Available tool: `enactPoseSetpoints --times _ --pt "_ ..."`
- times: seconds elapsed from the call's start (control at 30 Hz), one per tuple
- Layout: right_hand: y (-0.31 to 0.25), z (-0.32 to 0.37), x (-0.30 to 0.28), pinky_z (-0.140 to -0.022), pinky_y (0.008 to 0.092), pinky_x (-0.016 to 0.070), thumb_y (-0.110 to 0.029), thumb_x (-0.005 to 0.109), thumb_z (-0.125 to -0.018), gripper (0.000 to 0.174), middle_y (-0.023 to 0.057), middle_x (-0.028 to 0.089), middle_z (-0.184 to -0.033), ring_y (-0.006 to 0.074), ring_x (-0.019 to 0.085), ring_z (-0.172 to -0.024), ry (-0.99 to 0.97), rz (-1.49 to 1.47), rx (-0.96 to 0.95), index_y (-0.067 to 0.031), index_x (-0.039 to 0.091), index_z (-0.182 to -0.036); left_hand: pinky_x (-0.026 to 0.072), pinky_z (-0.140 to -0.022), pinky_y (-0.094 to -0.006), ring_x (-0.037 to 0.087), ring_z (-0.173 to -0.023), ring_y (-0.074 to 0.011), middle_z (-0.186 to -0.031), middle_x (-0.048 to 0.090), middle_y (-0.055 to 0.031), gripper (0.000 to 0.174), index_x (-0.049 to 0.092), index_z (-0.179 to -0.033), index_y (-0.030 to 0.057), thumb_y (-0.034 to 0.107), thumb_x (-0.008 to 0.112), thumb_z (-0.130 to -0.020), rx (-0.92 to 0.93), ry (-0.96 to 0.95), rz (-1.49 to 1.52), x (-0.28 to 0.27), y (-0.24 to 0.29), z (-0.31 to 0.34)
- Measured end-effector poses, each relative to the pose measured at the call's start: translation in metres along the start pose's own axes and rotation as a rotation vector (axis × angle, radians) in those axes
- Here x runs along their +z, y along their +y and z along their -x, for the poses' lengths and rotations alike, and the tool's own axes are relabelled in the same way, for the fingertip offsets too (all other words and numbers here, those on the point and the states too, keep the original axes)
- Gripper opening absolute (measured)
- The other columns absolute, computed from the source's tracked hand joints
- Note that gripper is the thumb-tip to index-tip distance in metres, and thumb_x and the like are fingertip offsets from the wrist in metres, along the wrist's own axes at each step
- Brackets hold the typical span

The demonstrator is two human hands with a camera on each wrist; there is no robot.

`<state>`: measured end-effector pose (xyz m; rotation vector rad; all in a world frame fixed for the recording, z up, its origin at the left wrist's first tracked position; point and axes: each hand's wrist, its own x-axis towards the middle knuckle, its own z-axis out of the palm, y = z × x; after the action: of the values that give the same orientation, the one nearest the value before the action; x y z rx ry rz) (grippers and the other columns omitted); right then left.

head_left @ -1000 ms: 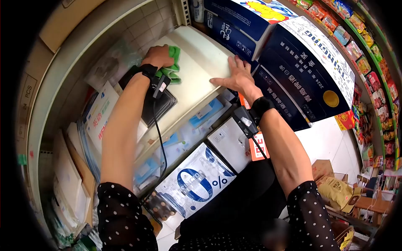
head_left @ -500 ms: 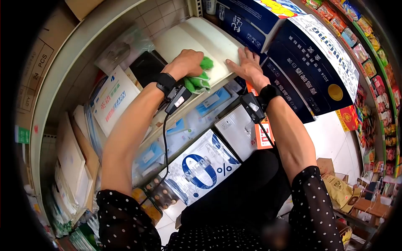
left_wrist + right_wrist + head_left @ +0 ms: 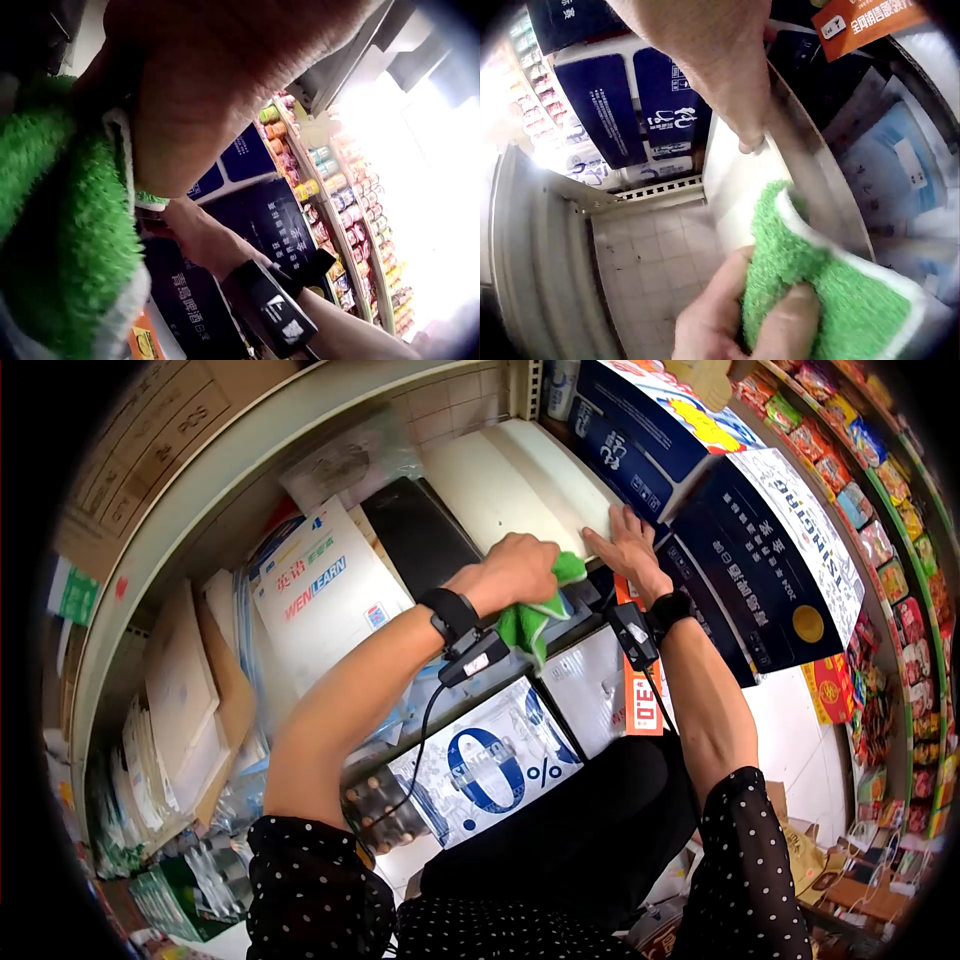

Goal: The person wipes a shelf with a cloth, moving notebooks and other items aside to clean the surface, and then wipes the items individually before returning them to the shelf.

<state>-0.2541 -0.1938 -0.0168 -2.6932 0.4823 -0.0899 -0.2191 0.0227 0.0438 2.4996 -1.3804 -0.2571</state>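
Blue and white, a carton (image 3: 480,760) marked "0%" is sitting nearest you, in front of the white shelf (image 3: 500,470) and lower than it. An orange sign (image 3: 643,705) is showing in front of the shelf's right end. Your left hand (image 3: 512,570) is gripping the green cloth (image 3: 525,628) at the shelf's front edge, its thumb and fingers pinching the fabric while a fold is hanging down. Your right hand (image 3: 632,550) is resting on the shelf's right end, its fingers extended, the thumb standing apart from them. On the shelf's left part, a book (image 3: 320,585) lettered "WENLEARN" is lying beside a black case (image 3: 420,530); a clear plastic bag (image 3: 355,465) is lying behind them. Dark blue cartons (image 3: 735,560) are standing right of the shelf, and farther off, racks (image 3: 890,560) are holding rows of bright packets.
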Motion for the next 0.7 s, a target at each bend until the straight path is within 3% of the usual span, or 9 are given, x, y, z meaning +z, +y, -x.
enactPoseSetpoints --times 0.13,0.23,0.33,0.43,0.47,0.5,0.57,0.6,0.7 --pt "0.004 -0.002 0.002 -0.116 0.0465 0.0211 -0.064 0.051 -0.085 0.091 0.0228 0.023 -0.156 0.0492 0.019 -0.14 0.003 0.029 0.001 -0.0032 0.031 -0.149 0.05 -0.084 -0.0511 0.064 -0.088 -0.0462 -0.087 0.066 -0.028 0.024 0.061 -0.097 -0.0032 0.01 0.053 -0.078 -0.047 -0.012 0.012 -0.011 0.011 0.037" --pt "0.005 -0.006 0.003 -0.116 0.0482 0.0214 -0.065 0.052 -0.085 0.092 0.0241 0.025 -0.155 0.049 0.022 -0.139 0.001 0.023 0.001 -0.0023 0.031 -0.148 0.052 -0.076 -0.052 0.065 -0.08 -0.0456 -0.086 0.066 -0.0276 0.028 0.058 -0.102 -0.0042 0.011 0.054 -0.079 -0.032 0.038 -0.072 -0.002 0.006 0.055" --pt "0.009 -0.006 0.005 -0.115 0.0489 0.0211 -0.065 0.051 -0.085 0.092 0.0263 0.026 -0.154 0.0502 0.021 -0.138 0.019 0.032 -0.052 -0.0016 0.031 -0.148 0.0533 -0.067 -0.0481 0.066 -0.073 -0.0404 -0.079 0.065 -0.0256 0.029 0.056 -0.103 -0.0063 0.01 0.055 -0.079 -0.012 0.142 -0.15 0.006 0.006 0.078" --pt "0.017 -0.01 0.008 -0.115 0.0492 0.0202 -0.066 0.049 -0.086 0.091 0.0275 0.026 -0.154 0.051 0.021 -0.138 0.011 0.022 -0.063 -0.0007 0.033 -0.147 0.054 -0.069 -0.0434 0.067 -0.076 -0.0355 -0.08 0.066 -0.0207 0.025 0.057 -0.099 -0.0053 0.011 0.057 -0.079 -0.009 0.142 -0.223 0.002 0.013 0.107" --pt "0.022 -0.013 0.011 -0.115 0.0493 0.02 -0.065 0.049 -0.087 0.089 0.0275 0.026 -0.154 0.0512 0.021 -0.138 0.014 0.032 -0.093 -0.0006 0.033 -0.147 0.0529 -0.06 -0.038 0.066 -0.067 -0.0315 -0.072 0.062 -0.0197 0.028 0.053 -0.102 -0.0082 0.007 0.057 -0.078 0.027 0.17 -0.273 0.003 0.011 0.116" --pt "0.028 -0.018 0.015 -0.116 0.0494 0.0197 -0.064 0.048 -0.089 0.087 0.0276 0.026 -0.154 0.0514 0.021 -0.138 0.018 0.041 -0.125 -0.0004 0.033 -0.147 0.053 -0.061 -0.038 0.066 -0.068 -0.0314 -0.073 0.062 -0.0196 0.028 0.053 -0.102 -0.008 0.006 0.058 -0.078 0.013 0.184 -0.293 0.004 0.01 0.125" --pt "0.024 -0.017 0.007 -0.117 0.0481 0.0187 -0.058 0.046 -0.094 0.078 0.0276 0.024 -0.154 0.0453 0.02 -0.142 -0.037 0.075 -0.149 -0.0006 0.035 -0.146 0.0532 -0.061 -0.0378 0.067 -0.07 -0.0311 -0.076 0.063 -0.0193 0.029 0.053 -0.102 -0.0075 0.005 0.059 -0.076 -0.009 0.211 -0.329 0.003 0.009 0.14" --pt "0.028 -0.019 0.007 -0.117 0.0467 0.019 -0.057 0.047 -0.094 0.077 0.0282 0.026 -0.153 0.0435 0.021 -0.142 -0.066 0.043 -0.157 0.0004 0.036 -0.145 0.0539 -0.063 -0.0381 0.067 -0.075 -0.0316 -0.085 0.063 -0.0219 0.031 0.053 -0.104 -0.0085 0.001 0.059 -0.075 -0.043 0.157 -0.277 -0.007 0.012 0.147" --pt "0.022 0.004 -0.018 -0.117 0.0399 0.0224 -0.056 0.049 -0.095 0.078 0.0291 0.032 -0.15 0.0368 0.027 -0.143 -0.158 -0.112 -0.126 0.0064 0.039 -0.142 0.0548 -0.066 -0.0401 0.067 -0.079 -0.0343 -0.092 0.062 -0.025 0.034 0.052 -0.106 -0.0083 -0.001 0.059 -0.073 -0.032 0.188 -0.164 -0.011 0.008 0.166"
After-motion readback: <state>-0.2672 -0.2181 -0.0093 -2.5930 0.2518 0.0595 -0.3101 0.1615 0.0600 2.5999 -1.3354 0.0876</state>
